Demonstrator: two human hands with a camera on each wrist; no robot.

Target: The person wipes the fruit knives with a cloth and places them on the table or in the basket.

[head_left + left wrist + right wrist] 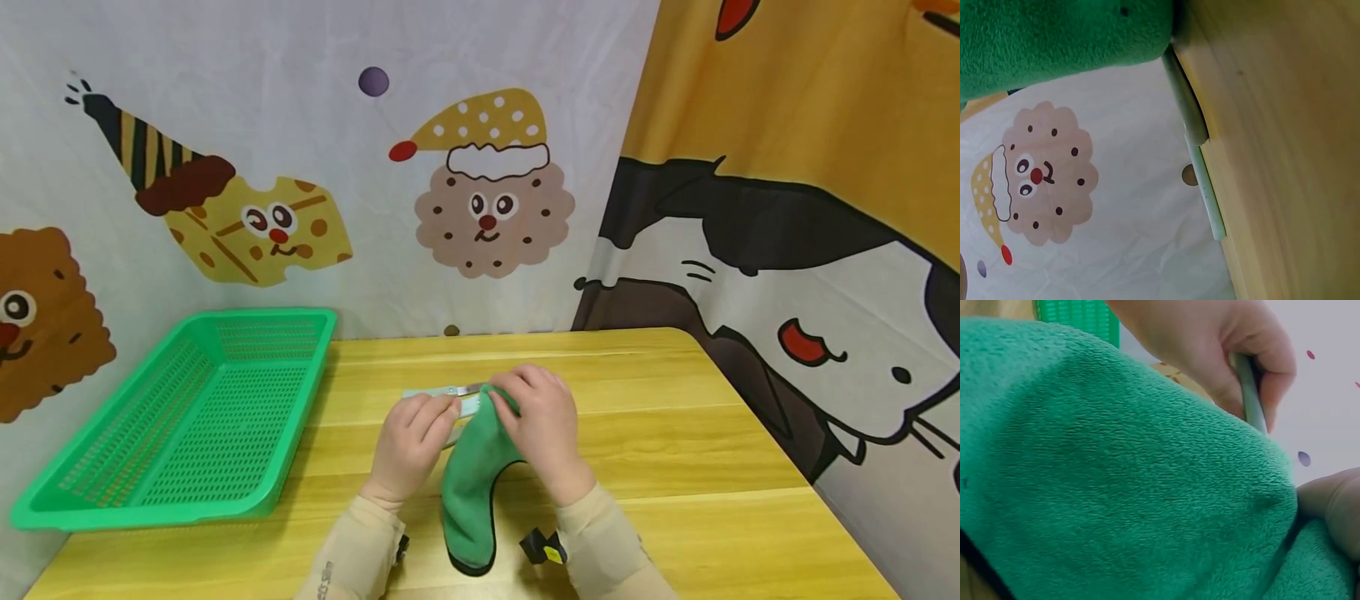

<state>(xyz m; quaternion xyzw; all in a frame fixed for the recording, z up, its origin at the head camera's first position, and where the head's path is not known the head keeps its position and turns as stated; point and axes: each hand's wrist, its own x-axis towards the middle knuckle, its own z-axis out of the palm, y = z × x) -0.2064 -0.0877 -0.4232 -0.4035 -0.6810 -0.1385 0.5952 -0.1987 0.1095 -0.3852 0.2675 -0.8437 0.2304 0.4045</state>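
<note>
Left hand point(408, 442) of mine has a pale green handle point(1252, 400) pinched, and my right hand point(545, 425) is gripping the top end of a green cloth point(476, 479) over the table point(675, 433). Another pale-handled utensil point(427, 392) lies just past my left fingers, green basket point(225, 433) further left.

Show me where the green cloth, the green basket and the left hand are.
Green cloth point(470, 487), head view: its curved middle.
Green basket point(150, 517), head view: its near rim.
Left hand point(411, 443), head view: its back.
</note>
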